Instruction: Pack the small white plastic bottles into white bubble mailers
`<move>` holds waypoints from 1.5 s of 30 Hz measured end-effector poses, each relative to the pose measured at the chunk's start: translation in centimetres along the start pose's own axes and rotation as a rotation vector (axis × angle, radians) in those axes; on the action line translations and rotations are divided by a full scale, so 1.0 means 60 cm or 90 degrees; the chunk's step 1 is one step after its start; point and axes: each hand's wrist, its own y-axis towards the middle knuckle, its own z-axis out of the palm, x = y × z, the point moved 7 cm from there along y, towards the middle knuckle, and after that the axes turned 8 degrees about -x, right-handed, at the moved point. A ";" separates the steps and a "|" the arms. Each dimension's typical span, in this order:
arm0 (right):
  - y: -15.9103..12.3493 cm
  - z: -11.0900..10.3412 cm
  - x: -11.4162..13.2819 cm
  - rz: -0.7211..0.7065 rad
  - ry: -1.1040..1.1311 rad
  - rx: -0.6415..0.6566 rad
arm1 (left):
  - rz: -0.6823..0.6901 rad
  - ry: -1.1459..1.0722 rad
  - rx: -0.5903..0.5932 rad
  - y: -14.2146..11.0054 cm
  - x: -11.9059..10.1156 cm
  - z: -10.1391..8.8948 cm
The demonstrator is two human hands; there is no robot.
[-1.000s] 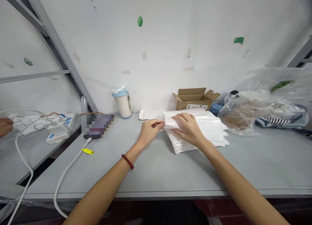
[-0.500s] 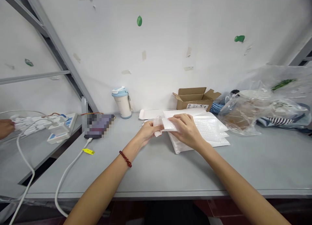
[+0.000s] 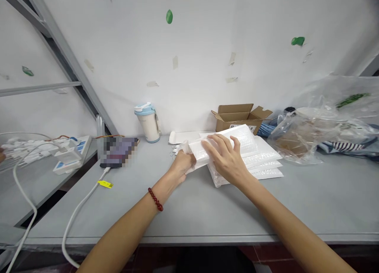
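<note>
A white bubble mailer (image 3: 245, 141) is raised at a slant above a stack of similar bubble mailers (image 3: 266, 164). My left hand (image 3: 181, 162) is closed at the mailer's left end, its fingertips partly hidden by the wrap. My right hand (image 3: 227, 158) holds the mailer near its middle, fingers curved over the top face; its thumb is out of sight. Just behind my left hand lie some small white items (image 3: 177, 148), too covered to name.
A white and blue tumbler (image 3: 148, 123) stands by the wall. Left of it lies a phone (image 3: 118, 152) with a white cable (image 3: 84, 204). An open cardboard box (image 3: 237, 117) sits behind the stack, and a clear plastic bag (image 3: 308, 135) to the right. A power strip (image 3: 71, 156) is far left.
One mailer has come up off the stack, held between my hands. My left hand has turned at its end, and my right fingers have spread further over it. The view has shifted slightly.
</note>
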 end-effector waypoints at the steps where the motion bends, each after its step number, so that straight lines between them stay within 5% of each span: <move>1: 0.000 0.000 0.002 -0.012 -0.006 0.000 | -0.003 -0.010 0.007 -0.003 -0.001 0.002; 12: -0.001 0.008 -0.008 0.062 -0.025 0.048 | 0.009 -0.110 0.004 0.003 -0.029 -0.018; 25: -0.001 -0.004 -0.004 0.011 -0.023 -0.075 | 0.019 -0.032 0.045 -0.006 -0.026 -0.011; 39: -0.003 -0.002 0.002 -0.033 0.024 -0.072 | 0.129 -0.037 -0.047 -0.010 -0.058 -0.030; 45: -0.005 -0.001 0.004 -0.035 0.041 -0.090 | 0.253 0.053 -0.030 -0.015 -0.075 -0.021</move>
